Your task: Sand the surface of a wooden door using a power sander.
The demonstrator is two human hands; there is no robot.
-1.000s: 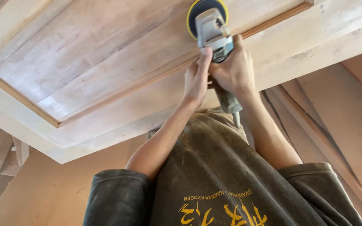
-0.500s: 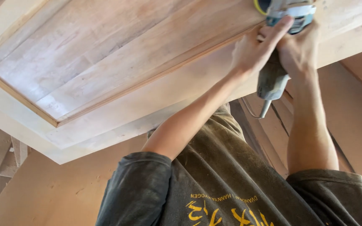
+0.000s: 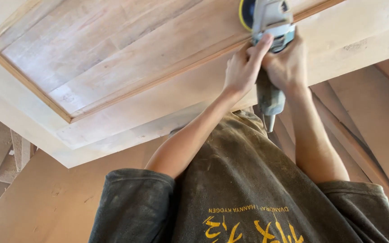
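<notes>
A big wooden door (image 3: 127,67) fills most of the head view, pale and dusty, with a sunken panel (image 3: 104,49) framed by a narrow reddish moulding (image 3: 154,85). Its broad flat rail (image 3: 158,112) runs along the near edge, from the near left corner up toward the upper right. Past the door's near edge lie brown boards (image 3: 374,117) on the right and a plain brown surface (image 3: 46,198) at lower left.

The person's dark, dust-marked shirt (image 3: 239,180) with yellow print takes up the lower middle, and both bare arms reach from it to the door's upper right part.

A grey sander (image 3: 268,54) is there, its round yellow-rimmed pad (image 3: 247,13) against the panel just beyond the moulding, cut by the top edge of the view. Its body crosses the moulding and rail, and the handle end hangs past the door's near edge, with a cord stub at its tip.

The left hand (image 3: 241,69) is wrapped on the sander's left side, fingers pointing up to its head. The right hand (image 3: 286,65) is clamped on the body from the right, touching the left hand.
</notes>
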